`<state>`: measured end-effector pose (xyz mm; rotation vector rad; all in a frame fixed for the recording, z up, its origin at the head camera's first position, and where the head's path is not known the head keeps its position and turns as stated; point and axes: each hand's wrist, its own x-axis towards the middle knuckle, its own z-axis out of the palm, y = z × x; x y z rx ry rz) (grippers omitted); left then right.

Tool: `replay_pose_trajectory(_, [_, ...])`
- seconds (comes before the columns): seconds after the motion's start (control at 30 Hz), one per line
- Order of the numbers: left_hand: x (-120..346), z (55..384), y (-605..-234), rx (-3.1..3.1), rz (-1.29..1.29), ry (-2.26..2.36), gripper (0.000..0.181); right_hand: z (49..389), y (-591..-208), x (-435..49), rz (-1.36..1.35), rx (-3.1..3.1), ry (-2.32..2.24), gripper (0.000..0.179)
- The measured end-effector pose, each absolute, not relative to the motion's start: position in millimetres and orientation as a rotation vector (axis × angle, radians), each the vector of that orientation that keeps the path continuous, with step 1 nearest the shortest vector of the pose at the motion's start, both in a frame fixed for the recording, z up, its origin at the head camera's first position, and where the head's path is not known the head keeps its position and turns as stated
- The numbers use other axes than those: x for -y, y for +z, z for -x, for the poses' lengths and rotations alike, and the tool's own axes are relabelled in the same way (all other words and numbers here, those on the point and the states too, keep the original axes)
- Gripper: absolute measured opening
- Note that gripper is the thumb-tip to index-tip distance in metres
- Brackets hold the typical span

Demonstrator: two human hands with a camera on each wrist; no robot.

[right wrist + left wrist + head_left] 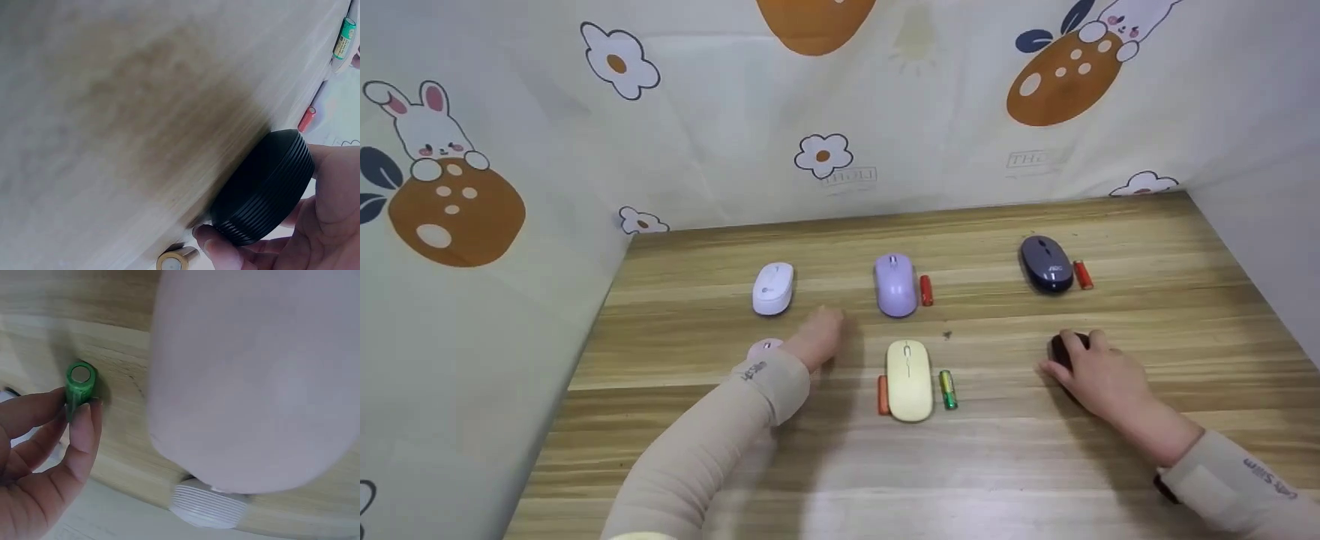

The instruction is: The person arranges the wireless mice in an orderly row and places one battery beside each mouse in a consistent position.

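My left hand (819, 336) reaches in beside a pink mouse (766, 346), mostly hidden by the sleeve in the head view. Thumb and fingers pinch a green battery (79, 388) in the left wrist view, its flat metal end facing the camera. Large and close there is the pink mouse's smooth back (253, 382). On the right side of the table, my right hand (1108, 379) grips a black mouse (1065, 351) from above. Its ridged side (270, 197) shows in the right wrist view, with a gold-ended battery (173, 260) lying near the fingertips.
A white mouse (773, 289), a purple mouse (895, 286) and a dark grey mouse (1046, 265) stand along the back. Red batteries (926, 290) lie by the latter two. The yellow mouse (910, 381) sits between an orange battery (883, 395) and a green-yellow battery (948, 389).
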<state>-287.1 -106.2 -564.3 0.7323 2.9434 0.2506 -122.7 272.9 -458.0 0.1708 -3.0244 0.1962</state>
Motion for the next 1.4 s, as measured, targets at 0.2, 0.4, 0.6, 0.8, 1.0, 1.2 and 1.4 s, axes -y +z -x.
replay_pose_trajectory(0.2, [111,305,-558,-3.036,-0.585,0.216,0.013,124,-457,-272,-0.152,3.054,0.218,0.057])
replay_pose_trajectory(0.4, [115,332,-551,-3.006,-0.455,0.204,0.015,124,-455,-272,-0.125,3.1,0.242,0.058])
replay_pose_trajectory(0.6, [109,331,-516,-2.97,-0.252,0.175,0.017,125,-454,-273,-0.12,3.118,0.245,0.06])
replay_pose_trajectory(0.8, [94,287,-438,-2.897,-0.098,0.225,0.021,124,-455,-273,-0.124,3.097,0.236,0.059])
replay_pose_trajectory(1.0, [93,278,-434,-3.001,-0.167,0.257,0.022,123,-457,-273,-0.143,3.045,0.243,0.056])
replay_pose_trajectory(1.2, [95,284,-433,-2.926,-0.056,0.285,0.024,124,-458,-272,-0.128,3.056,0.257,0.057])
replay_pose_trajectory(1.4, [96,291,-434,-2.876,-0.026,0.319,0.025,124,-457,-273,-0.118,3.066,0.254,0.058])
